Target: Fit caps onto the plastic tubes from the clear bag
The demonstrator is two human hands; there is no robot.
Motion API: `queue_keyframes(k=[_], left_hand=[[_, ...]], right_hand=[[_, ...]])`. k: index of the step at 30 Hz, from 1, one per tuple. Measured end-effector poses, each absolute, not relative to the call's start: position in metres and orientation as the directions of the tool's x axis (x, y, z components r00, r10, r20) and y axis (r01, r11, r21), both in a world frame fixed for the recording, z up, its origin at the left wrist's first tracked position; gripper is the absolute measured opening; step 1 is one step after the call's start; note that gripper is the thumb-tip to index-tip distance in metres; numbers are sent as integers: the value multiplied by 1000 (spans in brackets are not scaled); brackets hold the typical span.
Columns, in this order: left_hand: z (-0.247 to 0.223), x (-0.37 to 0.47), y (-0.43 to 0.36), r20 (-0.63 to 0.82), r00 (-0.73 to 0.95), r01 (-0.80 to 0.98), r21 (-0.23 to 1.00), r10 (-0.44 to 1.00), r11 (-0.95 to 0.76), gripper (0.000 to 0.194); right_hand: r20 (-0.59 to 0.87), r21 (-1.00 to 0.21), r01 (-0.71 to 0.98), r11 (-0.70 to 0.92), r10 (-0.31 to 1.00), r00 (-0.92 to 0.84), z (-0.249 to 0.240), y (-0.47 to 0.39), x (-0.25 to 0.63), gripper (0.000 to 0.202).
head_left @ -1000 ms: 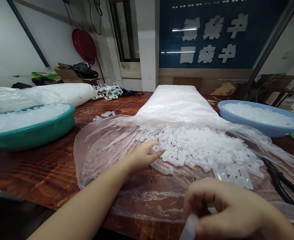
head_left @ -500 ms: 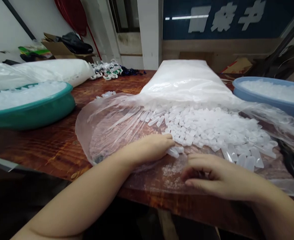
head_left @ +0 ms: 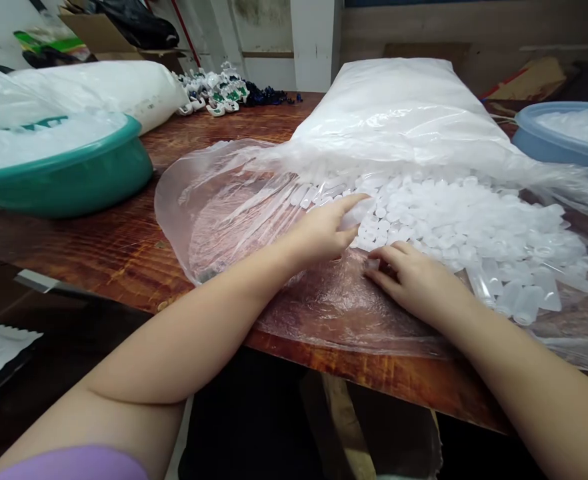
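Note:
My left hand [head_left: 324, 230] reaches over the near left edge of a pile of small translucent white plastic pieces [head_left: 454, 220]. Its index finger and thumb are spread, with pieces visible between and beyond them. Just to its right, my right hand [head_left: 404, 273] has its fingertips and thumb closed around a small translucent plastic piece [head_left: 373, 265], partly hidden by the fingers. Under the pile lies the spread mouth of a clear plastic bag [head_left: 234, 227], whose full white body [head_left: 399, 100] lies behind.
A green basin [head_left: 69, 177] filled with white pieces stands at left, and a blue basin [head_left: 559, 143] at right. Behind the green basin lies another filled bag [head_left: 109, 90]. White and green parts [head_left: 217, 90] sit at the back of the wooden table [head_left: 119, 260].
The view has tipped downward. My left hand has let go of several plastic pieces and spread its fingers over the pile's edge. My right hand has closed its fingertips on a piece.

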State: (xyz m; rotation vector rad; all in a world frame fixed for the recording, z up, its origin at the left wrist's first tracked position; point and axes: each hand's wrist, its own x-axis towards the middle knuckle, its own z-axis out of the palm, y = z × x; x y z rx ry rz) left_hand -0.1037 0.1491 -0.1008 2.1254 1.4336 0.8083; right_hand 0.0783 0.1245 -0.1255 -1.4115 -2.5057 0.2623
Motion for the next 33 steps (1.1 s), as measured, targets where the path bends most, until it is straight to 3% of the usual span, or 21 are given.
queue_keyframes(k=[2, 5, 10, 14, 17, 21, 22, 24, 26, 28, 32, 33], left_hand=[[-104, -102, 149, 253, 192, 554, 769, 948, -318, 36], [-107, -101, 150, 183, 128, 342, 914, 975, -216, 29], [-105, -97, 150, 44, 157, 85, 995, 987, -58, 25], [-102, -87, 145, 13, 160, -93, 996, 987, 2, 20], [-103, -83, 142, -7, 175, -163, 986, 985, 36, 18], [-105, -85, 140, -22, 255, -231, 970, 967, 83, 16], [-104, -85, 139, -17, 287, -244, 966, 958, 90, 15], [-103, -86, 138, -9, 327, -252, 963, 945, 96, 11], [-101, -85, 136, -6, 320, -245, 965, 947, 89, 8], [-101, -82, 135, -2, 276, -236, 969, 961, 70, 8], [-103, -78, 135, 39, 192, -242, 970, 981, 9, 10], [-104, -78, 135, 48, 193, -240, 971, 980, 0, 11]], right_hand=[[70, -257, 813, 523, 849, -524, -123, 122, 75, 14], [96, -284, 799, 530, 845, -526, -117, 118, 73, 11], [396, -525, 669, 527, 846, -356, -115, 114, 80, 13], [563, -570, 631, 527, 809, -167, -118, 117, 83, 20], [657, -486, 652, 582, 735, -165, -119, 119, 84, 15], [769, -194, 649, 736, 525, -365, -117, 119, 87, 12], [775, -167, 649, 742, 506, -379, -116, 119, 88, 12], [717, -281, 667, 690, 613, -332, -114, 118, 89, 5], [526, -514, 677, 526, 817, -236, -112, 119, 89, 33], [359, -639, 667, 383, 915, -182, -111, 120, 89, 46], [503, -573, 667, 476, 847, -173, -110, 120, 86, 36], [476, -582, 666, 467, 859, -187, -110, 120, 85, 33]])
